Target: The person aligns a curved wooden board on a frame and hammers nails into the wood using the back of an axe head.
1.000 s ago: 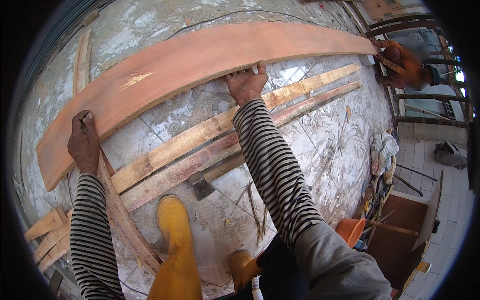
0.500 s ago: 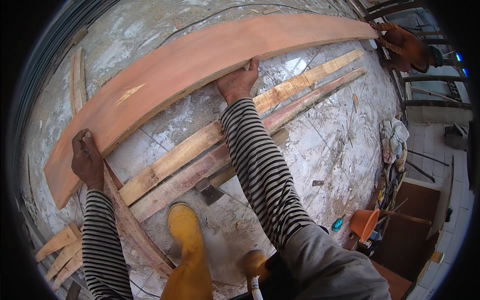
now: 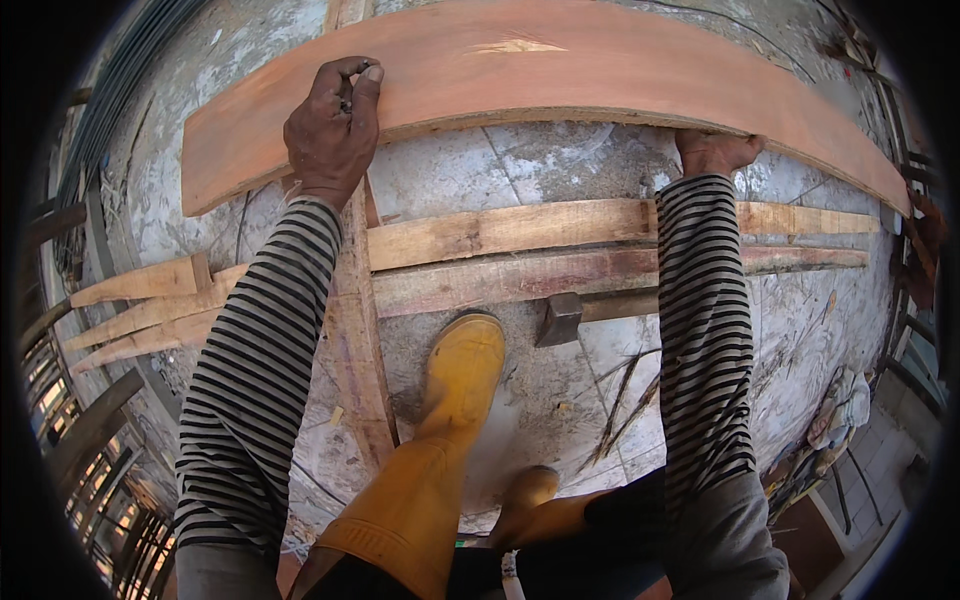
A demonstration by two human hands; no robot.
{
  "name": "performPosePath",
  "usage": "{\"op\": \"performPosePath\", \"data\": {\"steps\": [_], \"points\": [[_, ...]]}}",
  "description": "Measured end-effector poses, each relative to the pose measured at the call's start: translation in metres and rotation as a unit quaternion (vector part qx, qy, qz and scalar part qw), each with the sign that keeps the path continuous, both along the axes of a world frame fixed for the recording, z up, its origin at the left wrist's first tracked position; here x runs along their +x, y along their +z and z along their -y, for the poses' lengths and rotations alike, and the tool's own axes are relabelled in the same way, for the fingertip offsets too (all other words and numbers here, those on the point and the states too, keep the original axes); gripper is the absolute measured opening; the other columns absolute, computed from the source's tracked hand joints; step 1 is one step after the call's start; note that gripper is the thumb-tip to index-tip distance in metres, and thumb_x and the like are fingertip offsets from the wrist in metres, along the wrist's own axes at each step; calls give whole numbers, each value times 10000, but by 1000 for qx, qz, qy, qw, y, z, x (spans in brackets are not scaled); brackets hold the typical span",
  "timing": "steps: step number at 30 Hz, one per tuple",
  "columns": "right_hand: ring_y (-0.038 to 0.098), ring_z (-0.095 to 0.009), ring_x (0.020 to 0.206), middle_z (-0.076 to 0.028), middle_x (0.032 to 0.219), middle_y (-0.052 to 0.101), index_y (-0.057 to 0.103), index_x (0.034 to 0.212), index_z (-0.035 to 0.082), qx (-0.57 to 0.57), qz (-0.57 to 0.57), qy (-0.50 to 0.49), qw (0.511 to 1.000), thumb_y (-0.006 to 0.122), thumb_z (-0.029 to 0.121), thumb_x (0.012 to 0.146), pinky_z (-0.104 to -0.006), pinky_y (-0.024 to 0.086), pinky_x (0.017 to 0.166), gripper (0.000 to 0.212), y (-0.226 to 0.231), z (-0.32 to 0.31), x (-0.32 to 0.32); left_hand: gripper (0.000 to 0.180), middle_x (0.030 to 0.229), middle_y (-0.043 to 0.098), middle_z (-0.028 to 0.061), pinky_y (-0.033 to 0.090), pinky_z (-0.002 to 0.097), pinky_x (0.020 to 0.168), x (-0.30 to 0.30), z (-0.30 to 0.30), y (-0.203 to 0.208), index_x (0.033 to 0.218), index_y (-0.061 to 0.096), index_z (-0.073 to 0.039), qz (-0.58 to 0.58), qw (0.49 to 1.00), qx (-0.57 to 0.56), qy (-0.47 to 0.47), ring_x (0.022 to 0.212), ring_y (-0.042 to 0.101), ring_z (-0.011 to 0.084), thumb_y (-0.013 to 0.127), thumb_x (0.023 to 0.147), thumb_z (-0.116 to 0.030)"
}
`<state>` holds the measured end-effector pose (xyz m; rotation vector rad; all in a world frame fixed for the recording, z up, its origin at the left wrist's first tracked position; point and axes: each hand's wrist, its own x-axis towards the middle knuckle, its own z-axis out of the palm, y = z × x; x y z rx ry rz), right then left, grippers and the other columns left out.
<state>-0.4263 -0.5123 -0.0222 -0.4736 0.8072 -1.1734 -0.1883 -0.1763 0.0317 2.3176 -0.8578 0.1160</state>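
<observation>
"Down past the yellow boot point(image 3: 465, 360), what's nearest?"

"Hammer-like tool point(image 3: 557, 320), then two timber strips point(image 3: 510, 230) on the floor. Beyond them, the reddish board point(image 3: 560, 75) spans both hands."

"How's it held?"

"Right grip point(image 3: 712, 152) bears the near edge from beneath; fingers hidden, so I can't tell how they close. Left grip point(image 3: 335, 125) curls over the left part, thumb to forefinger; whether it clasps anything, I can't tell."

"Heavy?"

"Likely, and stiff, being long and thick-edged. Best taken underneath, widely spread, minding splinters. A co-worker's hand point(image 3: 924, 235) shows dimly by the right end."
</observation>
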Motion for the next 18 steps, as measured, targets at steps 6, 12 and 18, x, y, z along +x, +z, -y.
{"op": "performPosePath", "data": {"steps": [6,12,18], "points": [[363,-286,1483,-91,1609,372,342,1570,149,-23,-18,19,999,332,657,964,-516,311,1211,790,2,7,0,248,847,705,92,519,358,767,11,-1,5,1053,686,-30,-98,981,-161,-54,836,677,186,640,994,-267],[330,-237,1504,-6,1632,372,329,1587,228,-42,-59,-3,997,371,722,947,-554,197,1229,810,-13,35,-3,309,922,712,58,499,314,786,9,1,14,1065,721,14,-147,973,-163,-68,851,621,134,668,989,-281],[378,-216,1480,21,1583,446,369,1571,237,43,-48,-47,997,425,731,938,-516,282,1197,805,-18,32,7,260,713,646,13,474,272,609,-1,-13,21,1052,755,12,-107,988,-101,-56,653,552,70,690,986,-231]]}}
